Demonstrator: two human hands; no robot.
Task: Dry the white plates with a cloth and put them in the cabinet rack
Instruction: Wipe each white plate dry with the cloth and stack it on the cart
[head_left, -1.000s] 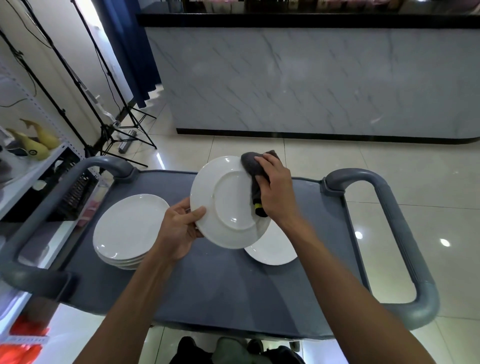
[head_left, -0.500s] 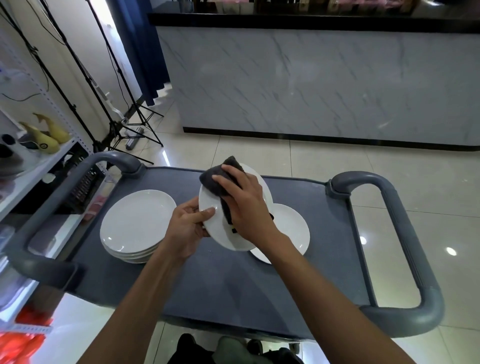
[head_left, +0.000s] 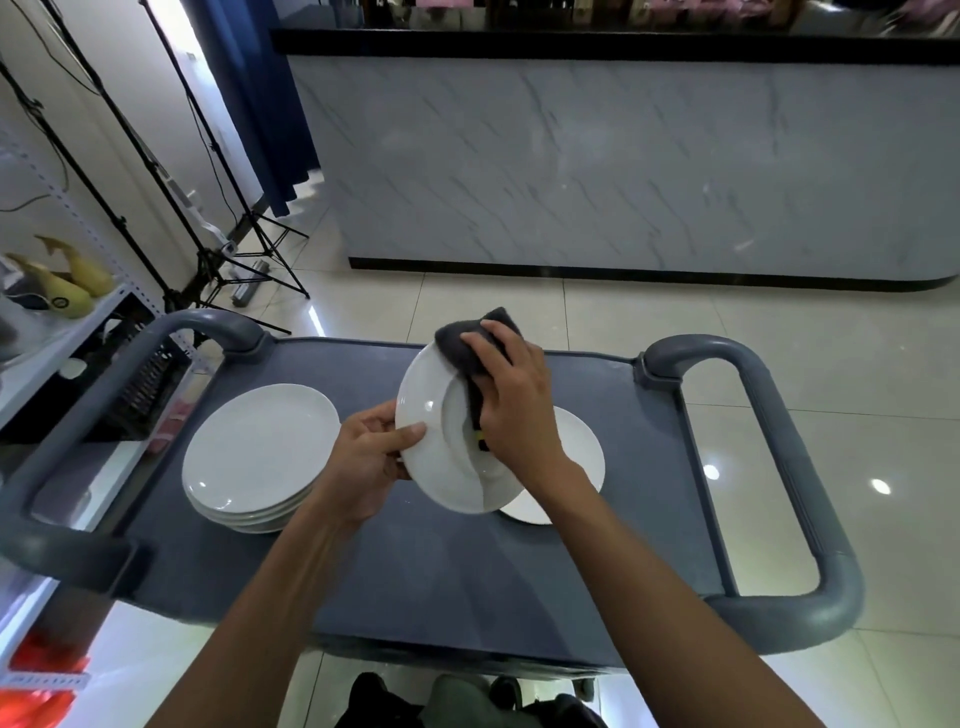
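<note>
My left hand (head_left: 366, 462) grips the left rim of a white plate (head_left: 428, 441), held tilted above the cart with its underside toward me. My right hand (head_left: 511, 402) presses a dark grey cloth (head_left: 467, 340) against the plate's upper right part. A stack of several white plates (head_left: 254, 457) sits on the cart's left side. Another white plate (head_left: 582, 457) lies flat on the cart, partly hidden behind the held plate and my right wrist.
The grey cart (head_left: 467, 582) has looped handles at the left (head_left: 93, 395) and right (head_left: 779, 467). A white shelf unit (head_left: 62, 338) stands at the left. Tripod stands (head_left: 228, 260) and a marble counter (head_left: 623, 171) lie beyond, across tiled floor.
My right hand has rubbed the cloth across the plate, left and then back toward its upper right. The plate has tilted flatter and turned in my left hand.
</note>
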